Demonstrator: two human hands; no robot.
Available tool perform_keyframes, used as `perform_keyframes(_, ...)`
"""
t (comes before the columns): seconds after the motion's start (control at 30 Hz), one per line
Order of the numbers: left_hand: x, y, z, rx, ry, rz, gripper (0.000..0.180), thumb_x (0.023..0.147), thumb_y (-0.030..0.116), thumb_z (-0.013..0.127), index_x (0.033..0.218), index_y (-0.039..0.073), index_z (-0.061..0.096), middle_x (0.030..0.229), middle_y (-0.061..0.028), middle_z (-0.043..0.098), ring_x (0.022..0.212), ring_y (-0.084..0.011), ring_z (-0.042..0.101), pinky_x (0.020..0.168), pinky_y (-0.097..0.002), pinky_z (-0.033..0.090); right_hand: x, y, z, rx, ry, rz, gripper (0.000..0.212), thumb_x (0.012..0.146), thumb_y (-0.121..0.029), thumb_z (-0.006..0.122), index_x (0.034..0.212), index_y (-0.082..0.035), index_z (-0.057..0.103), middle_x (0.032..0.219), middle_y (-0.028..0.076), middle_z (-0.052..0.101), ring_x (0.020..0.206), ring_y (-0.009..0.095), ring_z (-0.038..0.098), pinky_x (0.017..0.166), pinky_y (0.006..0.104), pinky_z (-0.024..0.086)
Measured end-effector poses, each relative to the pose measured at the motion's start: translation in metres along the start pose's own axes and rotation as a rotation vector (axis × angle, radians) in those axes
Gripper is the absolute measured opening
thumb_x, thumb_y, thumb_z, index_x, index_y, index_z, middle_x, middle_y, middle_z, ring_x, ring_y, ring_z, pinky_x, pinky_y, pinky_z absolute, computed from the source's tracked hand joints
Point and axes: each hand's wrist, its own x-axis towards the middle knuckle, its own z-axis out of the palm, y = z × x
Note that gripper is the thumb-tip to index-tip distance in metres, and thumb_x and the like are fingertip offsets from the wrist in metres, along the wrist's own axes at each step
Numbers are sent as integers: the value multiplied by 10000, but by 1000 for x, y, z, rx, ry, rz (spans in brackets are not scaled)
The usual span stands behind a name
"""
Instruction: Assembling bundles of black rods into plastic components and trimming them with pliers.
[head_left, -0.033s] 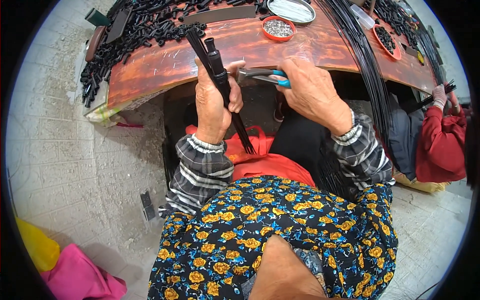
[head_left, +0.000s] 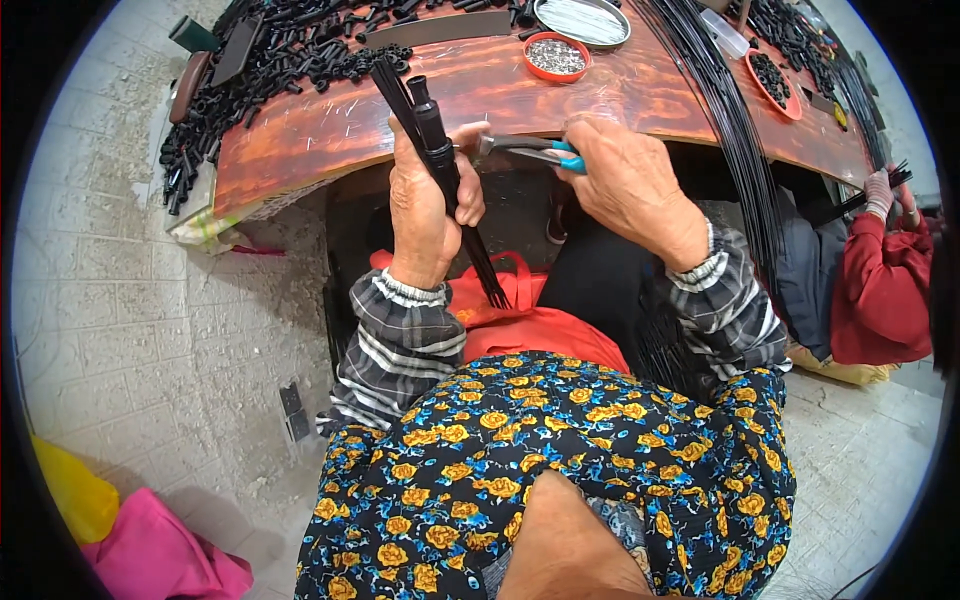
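Observation:
Upright in front of me, my left hand (head_left: 422, 220) is wrapped round a bundle of thin black rods (head_left: 483, 262) together with a black tubular fitting (head_left: 428, 118) that has a flared top. My right hand (head_left: 632, 180) is closed on pliers (head_left: 530, 146) with blue and black handles. The metal jaws of the pliers are beside the fitting, close to my left fingertips. Whether they grip any small part there I cannot tell. The rods' lower ends hang above a red bag (head_left: 530, 335) on my lap.
Across the wooden table (head_left: 300, 125) lie heaps of black fittings (head_left: 330, 60), a red dish of small metal parts (head_left: 556, 58) and a round tray of white strips (head_left: 585, 22). Long black rods (head_left: 735, 130) drape over the edge. At right, a co-worker's gloved hand (head_left: 880, 192) holds rods.
My right hand and the pliers have shifted very slightly to the right, and the handles look a little further apart. The left hand is almost still, with the fitting a touch to the left.

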Motion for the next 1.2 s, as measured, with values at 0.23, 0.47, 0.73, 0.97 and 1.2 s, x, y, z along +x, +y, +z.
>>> perform_keyframes(0.23,0,0,12,46,42,6,893,902,727,230,1092,-60,608,457,12,376,358,-79,318,368,-236,267,17,-6,-20,-223,-146,-58,260,771,-228,715,808,-37,543,701,140,602,651,317,631,556,392,490)
perform_keyframes(0.47,9,0,1,32,-21,-43,939,874,763,225,1142,-62,584,436,21,352,354,-83,305,371,-244,268,18,-18,-4,-345,-113,-66,230,795,-223,689,793,-33,559,668,124,593,611,288,633,538,381,500)
perform_keyframes(0.73,10,-2,-8,-12,-75,55,895,886,744,183,1382,26,384,537,-8,424,406,-107,336,414,-270,316,40,32,42,-102,91,19,233,723,-181,702,812,-25,553,667,159,595,664,366,607,563,460,475)
perform_keyframes(0.97,3,-4,-5,5,-104,258,694,921,578,482,1330,19,448,561,14,450,418,-89,379,419,-261,340,57,27,65,-50,356,-67,237,773,-213,690,856,-14,593,700,171,593,703,349,621,586,465,480)
perform_keyframes(1.2,-8,113,-34,205,255,541,310,934,201,620,1200,46,581,580,83,377,438,-6,340,373,-203,279,-12,-30,65,541,-237,-32,361,806,-307,628,581,-24,627,642,208,591,579,386,593,539,462,461)
